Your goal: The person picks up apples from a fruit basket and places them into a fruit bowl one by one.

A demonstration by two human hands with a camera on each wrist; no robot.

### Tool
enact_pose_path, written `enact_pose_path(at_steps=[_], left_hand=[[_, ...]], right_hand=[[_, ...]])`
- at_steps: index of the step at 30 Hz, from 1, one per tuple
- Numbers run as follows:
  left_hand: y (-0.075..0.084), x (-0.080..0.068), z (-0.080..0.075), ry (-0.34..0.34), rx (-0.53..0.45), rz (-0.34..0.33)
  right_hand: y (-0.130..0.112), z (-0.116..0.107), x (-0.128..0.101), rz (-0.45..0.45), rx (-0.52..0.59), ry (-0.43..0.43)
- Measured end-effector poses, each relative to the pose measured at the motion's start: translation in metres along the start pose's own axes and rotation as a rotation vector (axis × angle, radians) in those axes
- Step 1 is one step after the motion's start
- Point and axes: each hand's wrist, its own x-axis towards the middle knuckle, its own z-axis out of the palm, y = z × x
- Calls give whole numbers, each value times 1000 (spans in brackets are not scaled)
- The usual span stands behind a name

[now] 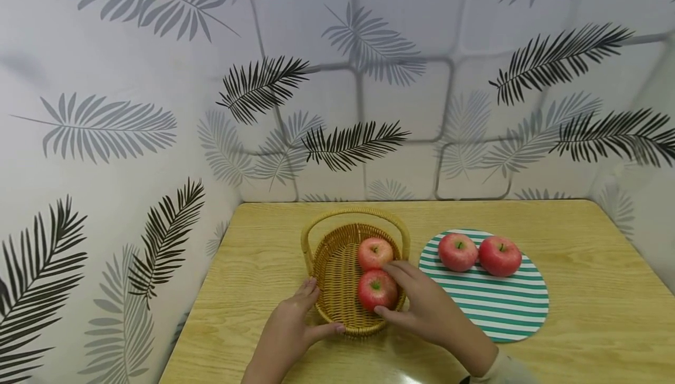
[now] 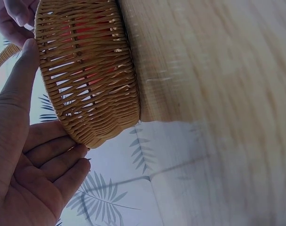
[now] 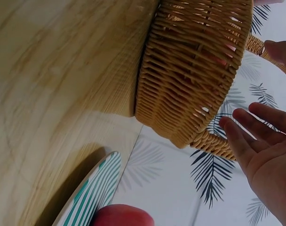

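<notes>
Basket (image 1: 337, 284) upright, handle (image 1: 358, 212) crosswise — left hand (image 1: 289, 326) gripping rim (image 1: 364, 331), right hand (image 1: 428, 306) relaxed at apple (image 1: 377, 291).

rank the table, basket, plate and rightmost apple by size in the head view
1. Table
2. Basket and plate: too alike to rank surely
3. Rightmost apple

From my station I see pale walls (image 1: 337, 94) patterned with grey and black feathery leaves, a wood-grain worktop (image 1: 596, 290), and glare (image 1: 408, 379) near its front.
</notes>
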Motion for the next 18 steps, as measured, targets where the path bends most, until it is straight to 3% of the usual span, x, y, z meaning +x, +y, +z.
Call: enact_pose_path(at_steps=[11,18], left_hand=[[-2,0,0,17,17,31],[0,0,-1,2,4,16]], right_hand=[[-9,16,11,44,-46,-21],[-11,24,13,49,-64,-45]])
